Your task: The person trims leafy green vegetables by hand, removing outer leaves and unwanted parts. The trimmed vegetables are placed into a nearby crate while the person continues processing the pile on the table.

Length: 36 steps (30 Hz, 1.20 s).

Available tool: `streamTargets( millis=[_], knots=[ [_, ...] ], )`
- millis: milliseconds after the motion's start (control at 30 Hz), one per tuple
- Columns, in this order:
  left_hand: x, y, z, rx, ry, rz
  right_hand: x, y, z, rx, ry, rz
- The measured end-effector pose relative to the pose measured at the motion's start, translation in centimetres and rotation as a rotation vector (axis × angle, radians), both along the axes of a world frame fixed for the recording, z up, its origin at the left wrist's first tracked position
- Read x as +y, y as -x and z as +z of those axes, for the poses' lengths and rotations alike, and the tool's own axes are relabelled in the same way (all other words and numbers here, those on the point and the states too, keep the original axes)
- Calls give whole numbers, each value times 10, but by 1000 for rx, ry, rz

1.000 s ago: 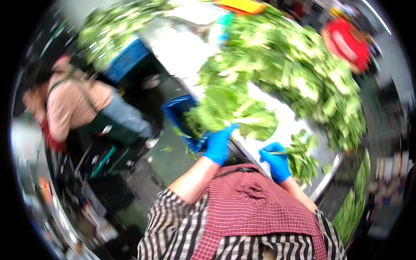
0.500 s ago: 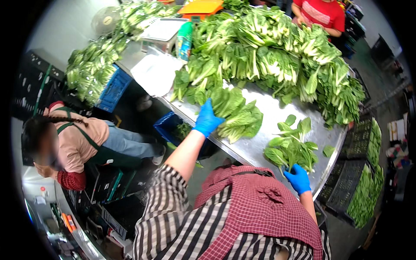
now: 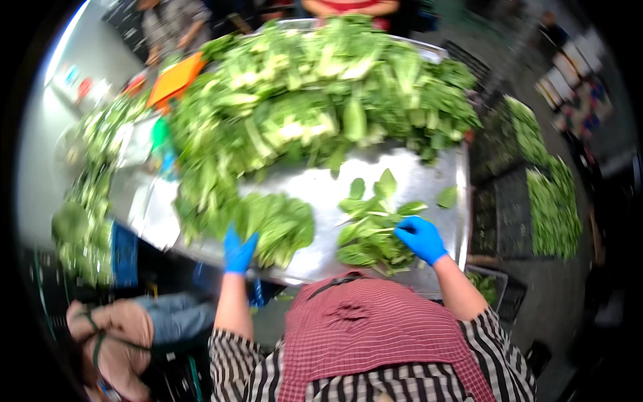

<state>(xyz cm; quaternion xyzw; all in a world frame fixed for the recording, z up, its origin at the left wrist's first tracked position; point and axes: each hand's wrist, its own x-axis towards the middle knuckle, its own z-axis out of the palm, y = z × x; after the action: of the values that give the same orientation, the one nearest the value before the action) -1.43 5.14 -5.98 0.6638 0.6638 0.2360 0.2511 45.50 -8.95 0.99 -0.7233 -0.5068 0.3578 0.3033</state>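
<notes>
My left hand [image 3: 240, 249], in a blue glove, has its thumb and fingers apart. It lies at the near left side of a flattened bunch of leafy greens [image 3: 278, 228] on the metal table [image 3: 321, 191]. My right hand [image 3: 422, 239], also blue-gloved, pinches the pale stem of a leafy green [image 3: 382, 230] at the right of a small loose pile. That pile's leaves [image 3: 358, 254] spread out toward the table's near edge. A single leaf [image 3: 447, 196] rests apart, close to the right edge. Motion blurs the view somewhat.
A tall heap of greens [image 3: 295, 100] fills the far side. An orange scale [image 3: 175, 80] and a green bottle [image 3: 161, 137] stand at left. Black crates [image 3: 516, 221] of greens are on the right. Other people are at the far side and a person [image 3: 120, 335] is lower left.
The view has swung round, so the table appears squarer. My right hand has moved from the pile's near end to its right side, gripping a stem. My left hand stays by the bunch.
</notes>
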Motion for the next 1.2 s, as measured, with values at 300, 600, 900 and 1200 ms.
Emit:
streamTargets(
  millis=[300,600,900,1200],
  knots=[
    [6,-16,51,18,-52,70,141,-68,6,400,-288,-295],
    [-3,-51,75,108,-353,195,278,-124,44,-325,-222,-528],
    [2,-169,118,-99,-418,-155,278,-143,16,223,-585,-545],
    [17,-312,122,-803,248,-505,193,-117,51,551,-449,-145]
  ],
)
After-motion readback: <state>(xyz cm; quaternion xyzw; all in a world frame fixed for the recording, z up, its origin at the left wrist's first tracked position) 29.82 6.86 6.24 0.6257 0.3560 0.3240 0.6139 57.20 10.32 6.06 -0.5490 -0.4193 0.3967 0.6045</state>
